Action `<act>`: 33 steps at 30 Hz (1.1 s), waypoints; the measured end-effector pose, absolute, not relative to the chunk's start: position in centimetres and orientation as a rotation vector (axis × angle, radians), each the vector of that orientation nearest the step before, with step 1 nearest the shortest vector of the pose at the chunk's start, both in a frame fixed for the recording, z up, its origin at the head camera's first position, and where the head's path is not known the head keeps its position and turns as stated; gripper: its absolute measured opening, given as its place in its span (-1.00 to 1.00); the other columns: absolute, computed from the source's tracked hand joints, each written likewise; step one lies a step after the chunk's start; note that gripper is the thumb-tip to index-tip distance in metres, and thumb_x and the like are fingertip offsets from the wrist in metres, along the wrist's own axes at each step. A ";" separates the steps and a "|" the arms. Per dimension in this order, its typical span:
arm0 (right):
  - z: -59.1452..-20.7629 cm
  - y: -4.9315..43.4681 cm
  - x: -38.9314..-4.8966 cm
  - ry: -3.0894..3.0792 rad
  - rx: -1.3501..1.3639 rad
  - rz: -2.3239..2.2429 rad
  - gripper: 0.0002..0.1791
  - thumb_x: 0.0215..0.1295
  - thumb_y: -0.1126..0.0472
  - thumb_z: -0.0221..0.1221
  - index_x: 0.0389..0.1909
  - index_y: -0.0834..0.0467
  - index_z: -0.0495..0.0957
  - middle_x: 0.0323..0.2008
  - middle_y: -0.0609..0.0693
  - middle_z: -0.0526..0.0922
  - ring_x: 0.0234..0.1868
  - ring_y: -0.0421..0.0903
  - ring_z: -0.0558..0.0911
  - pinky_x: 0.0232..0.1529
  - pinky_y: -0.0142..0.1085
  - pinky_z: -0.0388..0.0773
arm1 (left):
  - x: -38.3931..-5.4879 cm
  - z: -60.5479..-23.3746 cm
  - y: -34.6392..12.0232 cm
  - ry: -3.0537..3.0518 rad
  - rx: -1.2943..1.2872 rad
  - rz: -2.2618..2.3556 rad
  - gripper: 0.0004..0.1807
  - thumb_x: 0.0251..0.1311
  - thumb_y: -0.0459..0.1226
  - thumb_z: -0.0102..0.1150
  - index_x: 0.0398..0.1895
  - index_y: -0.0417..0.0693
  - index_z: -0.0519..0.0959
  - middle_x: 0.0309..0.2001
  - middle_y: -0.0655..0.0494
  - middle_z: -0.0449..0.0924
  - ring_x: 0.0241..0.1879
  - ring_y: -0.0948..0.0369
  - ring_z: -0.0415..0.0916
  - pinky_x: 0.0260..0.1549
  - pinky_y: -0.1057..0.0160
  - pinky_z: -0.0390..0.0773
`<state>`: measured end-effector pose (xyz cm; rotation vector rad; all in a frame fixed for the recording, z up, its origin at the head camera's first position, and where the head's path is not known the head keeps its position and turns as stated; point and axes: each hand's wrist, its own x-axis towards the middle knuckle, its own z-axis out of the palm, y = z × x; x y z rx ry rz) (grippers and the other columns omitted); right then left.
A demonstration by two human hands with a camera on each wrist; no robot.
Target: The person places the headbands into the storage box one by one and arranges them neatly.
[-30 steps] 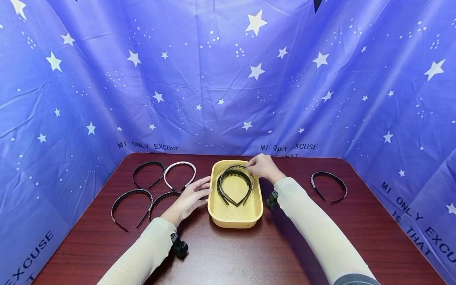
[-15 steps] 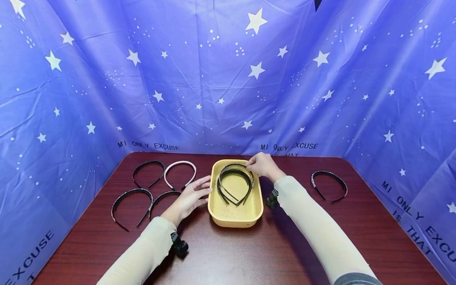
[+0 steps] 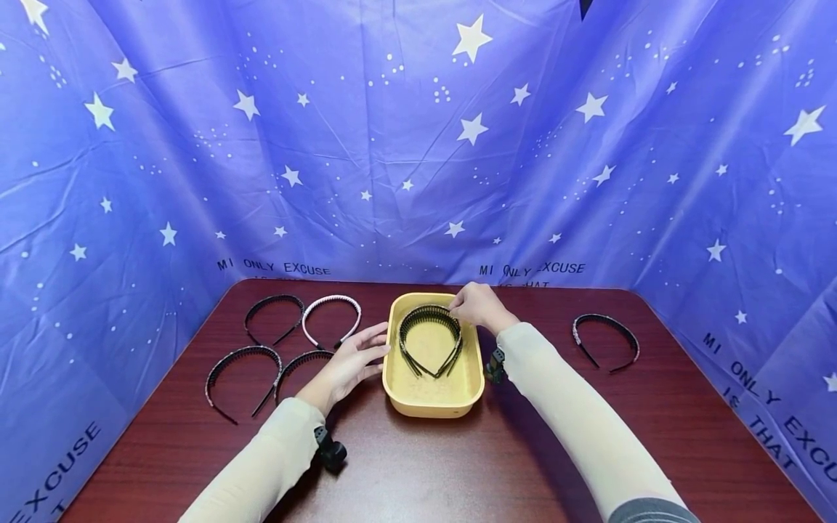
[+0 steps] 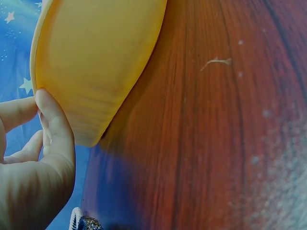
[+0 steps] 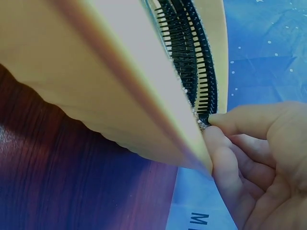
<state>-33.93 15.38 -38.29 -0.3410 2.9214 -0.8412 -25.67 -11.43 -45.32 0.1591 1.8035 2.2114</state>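
Note:
A yellow plastic tub (image 3: 433, 409) stands mid-table with several black toothed headbands (image 3: 431, 312) nested together inside; their exact number is hard to tell. My right hand (image 3: 480, 305) is over the tub's far right corner. Its thumb and forefinger pinch the side of a glittery black headband (image 5: 205, 72), as the right wrist view shows. Against the tub's left wall rests my left hand (image 3: 349, 365), its fingers spread and fairly straight. In the left wrist view, fingertips (image 4: 45, 98) touch the rim of the tub (image 4: 96, 52).
Left of the tub lie a white headband (image 3: 331, 298), a black headband (image 3: 273, 298) and two more dark headbands, one partly behind my left hand. A lone dark headband (image 3: 606, 319) lies at the right. Starry blue cloth (image 3: 418, 145) surrounds the reddish-brown table (image 3: 418, 479).
The headband in my right hand has come down and lies closer against the others in the tub. My right hand shifted slightly left. The left hand stays put.

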 end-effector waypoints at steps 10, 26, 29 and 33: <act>-38.6 15.2 -33.9 2.961 -0.359 -0.772 -0.88 0.23 0.28 0.34 -0.24 0.18 0.78 -0.51 -0.02 0.72 -0.64 -0.16 0.60 -0.49 -0.31 0.60 | -25.6 -45.3 -11.5 1.807 0.160 2.204 -0.36 0.38 -0.44 0.10 0.51 -0.19 0.22 0.30 -0.27 0.33 0.06 0.08 0.49 -0.09 0.21 0.59; -38.9 15.1 -34.1 3.040 -0.423 -0.663 -0.92 0.19 0.23 0.37 -0.32 0.12 0.80 -0.23 0.00 0.77 -0.12 0.01 0.66 0.02 -0.10 0.59 | -25.5 -45.2 -11.4 1.799 0.165 2.213 -0.36 0.37 -0.43 0.11 0.50 -0.19 0.22 0.30 -0.26 0.35 0.03 0.11 0.51 -0.10 0.21 0.60; -38.9 15.2 -34.1 3.029 -0.416 -0.702 -0.92 0.19 0.22 0.38 -0.32 0.12 0.79 -0.22 0.01 0.76 -0.19 -0.02 0.65 -0.07 -0.14 0.60 | -25.5 -45.3 -11.4 1.795 0.159 2.215 -0.36 0.37 -0.43 0.12 0.50 -0.18 0.23 0.29 -0.25 0.36 0.02 0.13 0.51 -0.11 0.22 0.60; -38.8 15.4 -34.0 2.969 -0.371 -0.820 -0.89 0.21 0.21 0.38 -0.29 0.16 0.76 -0.34 0.01 0.75 -0.42 -0.09 0.65 -0.31 -0.22 0.64 | -25.6 -45.3 -11.4 1.797 0.160 2.217 -0.35 0.36 -0.43 0.12 0.50 -0.19 0.23 0.29 -0.25 0.36 0.00 0.14 0.52 -0.13 0.23 0.61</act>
